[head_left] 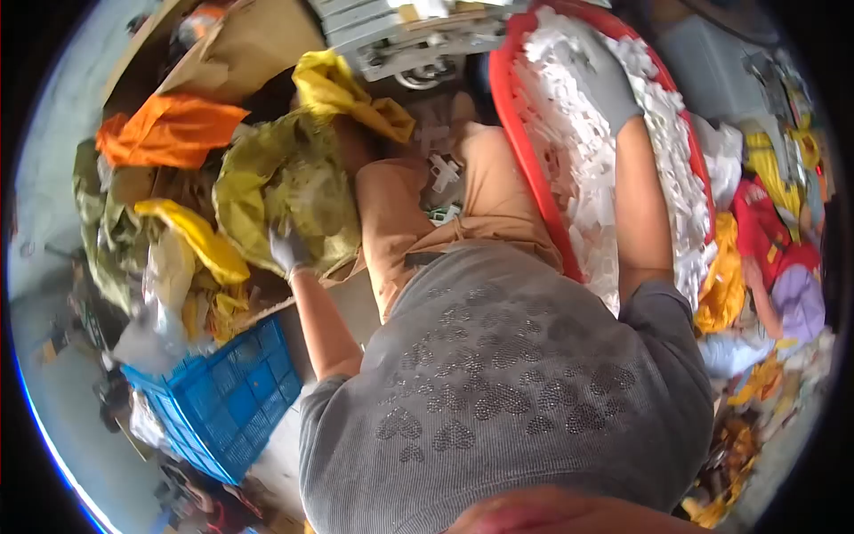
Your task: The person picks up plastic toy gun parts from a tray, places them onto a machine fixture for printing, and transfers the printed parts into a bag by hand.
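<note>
Seen from above, with the wearer's lap as the centre of a clock and twelve straight ahead, the nearest thing is a grey shirt (498,383) patterned with dark hearts, then tan trousers (503,182) on spread legs. A few white pieces lie between the knees, toward twelve. At ten o'clock the left hand (285,251), in a pale grey glove, reaches to the near side of a crumpled olive-yellow sack (245,200); its fingers are too small and blurred to tell whether they grip it. A blue lattice crate (236,405) stands at eight, and a bright yellow bundle (200,240) lies at nine to ten. Farther out, at one to two o'clock, a long red tub (510,116) is heaped with white plastic pieces (565,160). The right hand (598,76), grey-gloved, stretches over that heap, back upward; whether it has hold of any pieces cannot be told. Beyond are coloured bags and cloths (765,218) at three, orange sheeting (169,129) at ten, a cardboard box (258,49) toward eleven, and grey metal machinery (374,31) at twelve.
</note>
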`<act>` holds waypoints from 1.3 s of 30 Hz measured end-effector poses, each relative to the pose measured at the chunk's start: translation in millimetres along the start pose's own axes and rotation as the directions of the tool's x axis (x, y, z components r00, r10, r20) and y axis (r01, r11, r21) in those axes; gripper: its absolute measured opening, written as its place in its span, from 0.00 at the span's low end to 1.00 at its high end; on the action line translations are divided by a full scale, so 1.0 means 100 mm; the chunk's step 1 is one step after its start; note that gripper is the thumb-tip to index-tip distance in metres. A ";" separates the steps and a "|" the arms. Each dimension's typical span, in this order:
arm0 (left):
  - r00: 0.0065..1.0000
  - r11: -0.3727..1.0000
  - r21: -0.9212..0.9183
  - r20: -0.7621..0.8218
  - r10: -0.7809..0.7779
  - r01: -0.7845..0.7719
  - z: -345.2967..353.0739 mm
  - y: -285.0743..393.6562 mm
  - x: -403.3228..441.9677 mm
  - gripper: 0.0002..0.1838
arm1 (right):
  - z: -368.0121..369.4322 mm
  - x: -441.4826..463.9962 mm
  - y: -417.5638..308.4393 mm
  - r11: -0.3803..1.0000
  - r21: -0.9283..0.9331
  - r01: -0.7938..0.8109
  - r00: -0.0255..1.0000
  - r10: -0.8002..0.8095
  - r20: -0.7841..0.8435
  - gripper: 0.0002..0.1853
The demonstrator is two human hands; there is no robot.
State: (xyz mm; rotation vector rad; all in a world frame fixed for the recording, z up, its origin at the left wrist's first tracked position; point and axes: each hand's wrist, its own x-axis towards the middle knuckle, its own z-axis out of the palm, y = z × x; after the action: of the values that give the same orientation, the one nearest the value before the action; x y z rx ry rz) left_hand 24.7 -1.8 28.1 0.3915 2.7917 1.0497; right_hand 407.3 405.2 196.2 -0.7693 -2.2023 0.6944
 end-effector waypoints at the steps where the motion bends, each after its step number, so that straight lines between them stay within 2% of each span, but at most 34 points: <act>1: 0.999 0.994 0.108 0.040 0.009 -0.013 0.02 -0.35 0.11 0.29 | -0.04 -0.26 0.34 0.998 0.062 0.022 1.000 -0.020 -0.021 0.18; 2: 0.991 0.977 0.182 0.054 -0.123 0.111 -0.02 -0.50 0.14 0.31 | -0.15 -0.54 0.61 0.990 0.003 -0.142 0.990 0.142 -0.003 0.16; 3: 0.996 0.998 0.049 0.080 -0.038 0.034 -0.07 -0.73 0.17 0.30 | -0.27 -0.79 0.69 0.946 0.002 -0.324 0.946 0.324 -0.026 0.16; 4: 0.994 0.999 0.020 0.103 0.027 -0.030 -0.21 -0.49 0.00 0.28 | -0.39 -1.05 0.76 0.869 0.010 -0.495 0.868 0.495 -0.047 0.17; 5: 0.984 0.998 -0.014 0.168 0.061 -0.059 -0.21 -0.77 0.15 0.25 | -0.48 -1.24 0.87 0.801 -0.053 -0.596 0.802 0.592 -0.074 0.18; 7: 0.977 0.998 -0.065 0.211 0.011 0.003 -0.20 -0.90 0.23 0.23 | -0.64 -1.57 1.02 0.607 -0.122 -0.785 0.618 0.779 -0.105 0.21; 8: 0.973 0.998 -0.064 0.230 0.028 -0.014 -0.14 -0.66 0.17 0.23 | -0.65 -1.65 1.05 0.660 -0.331 -0.675 0.726 0.674 -0.138 0.21; 9: 0.967 0.980 -0.192 0.256 -0.005 0.056 -0.11 -0.46 0.06 0.22 | -0.63 -1.73 1.08 0.593 -0.481 -0.646 0.715 0.691 -0.108 0.22; 10: 0.959 0.940 -0.315 0.282 -0.038 0.130 -0.10 -0.18 -0.08 0.20 | -0.54 -1.76 1.13 0.580 -0.532 -0.617 0.706 0.707 -0.048 0.23; 11: 0.958 0.943 -0.310 0.285 -0.031 0.123 -0.06 0.08 -0.18 0.20 | -0.42 -1.80 1.21 0.570 -0.579 -0.583 0.692 0.722 0.015 0.24; 12: 0.945 0.964 -0.264 0.323 0.049 0.040 -0.02 0.36 -0.28 0.19 | -0.28 -1.79 1.22 0.570 -0.574 -0.589 0.689 0.725 0.013 0.24; 13: 0.924 0.974 -0.220 0.362 0.124 -0.045 0.07 0.54 -0.32 0.18 | -0.13 -1.76 1.21 0.553 -0.653 -0.517 0.707 0.706 0.039 0.25; 14: 0.924 0.975 -0.217 0.360 0.126 -0.049 0.17 0.62 -0.32 0.18 | -0.04 -1.72 1.21 0.532 -0.725 -0.438 0.723 0.688 0.068 0.26; 16: 0.807 0.919 -0.291 0.453 0.378 -0.267 0.34 0.75 -0.30 0.17 | 0.01 -1.67 1.21 0.549 -0.719 -0.427 0.740 0.669 0.071 0.26; 17: 0.806 0.919 -0.287 0.455 0.379 -0.270 0.34 0.91 -0.36 0.17 | 0.00 -1.65 1.18 0.561 -0.717 -0.414 0.755 0.652 0.074 0.26; 19: 0.735 0.882 -0.161 0.498 0.461 -0.444 0.29 1.13 -0.49 0.16 | -0.13 -1.67 1.13 0.544 -0.701 -0.462 0.715 0.696 0.069 0.27; 21: 0.729 0.871 -0.155 0.491 0.477 -0.466 0.32 1.06 -0.50 0.16 | -0.27 -1.84 0.95 0.507 -0.747 -0.430 0.735 0.677 0.036 0.25; 22: 0.730 0.873 -0.140 0.495 0.471 -0.468 0.33 0.97 -0.49 0.16 | -0.40 -1.81 0.64 0.437 -0.766 -0.472 0.569 0.815 0.114 0.27; 24: 0.726 0.871 -0.131 0.502 0.470 -0.474 0.32 0.92 -0.49 0.16 | -0.30 -2.08 0.34 0.380 -0.801 -0.462 0.561 0.825 0.068 0.28; 26: 0.759 0.899 -0.096 0.503 0.414 -0.427 0.31 0.94 -0.56 0.16 | -0.21 -2.33 0.34 0.319 -0.835 -0.448 0.556 0.831 0.019 0.29; 28: 0.753 0.898 -0.123 0.503 0.424 -0.423 0.34 0.97 -0.56 0.16 | -0.05 -2.57 0.46 0.392 -0.801 -0.452 0.662 0.749 -0.008 0.30; 29: 0.754 0.897 -0.147 0.495 0.432 -0.418 0.35 1.00 -0.54 0.16 | -0.03 -2.59 0.50 0.401 -0.800 -0.446 0.672 0.740 -0.004 0.30; 31: 0.726 0.867 -0.227 0.477 0.496 -0.443 0.36 1.10 -0.51 0.16 | 0.03 -2.56 0.57 0.551 -0.757 -0.352 0.799 0.598 0.064 0.31; 32: 0.749 0.888 -0.234 0.476 0.461 -0.397 0.33 1.26 -0.54 0.16 | 0.04 -2.55 0.61 0.587 -0.713 -0.383 0.817 0.575 0.034 0.29; 35: 0.741 0.834 -0.218 0.383 0.551 -0.507 0.31 1.50 -0.49 0.15 | 0.01 -2.36 0.70 0.590 -0.686 -0.425 0.798 0.602 0.024 0.29; 37: 0.711 0.796 -0.252 0.359 0.605 -0.550 0.26 1.67 -0.44 0.14 | -0.06 -2.28 0.77 0.630 -0.688 -0.362 0.841 0.539 0.051 0.28; 39: 0.733 0.787 -0.266 0.289 0.615 -0.556 0.17 1.91 -0.46 0.12 | -0.07 -2.10 0.73 0.657 -0.691 -0.302 0.874 0.481 0.074 0.28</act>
State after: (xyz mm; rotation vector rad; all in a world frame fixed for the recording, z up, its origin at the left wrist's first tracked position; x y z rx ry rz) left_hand 109.7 133.8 143.2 1.3675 2.2556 1.1472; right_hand 558.7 311.8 62.2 -1.6523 -2.5664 0.1665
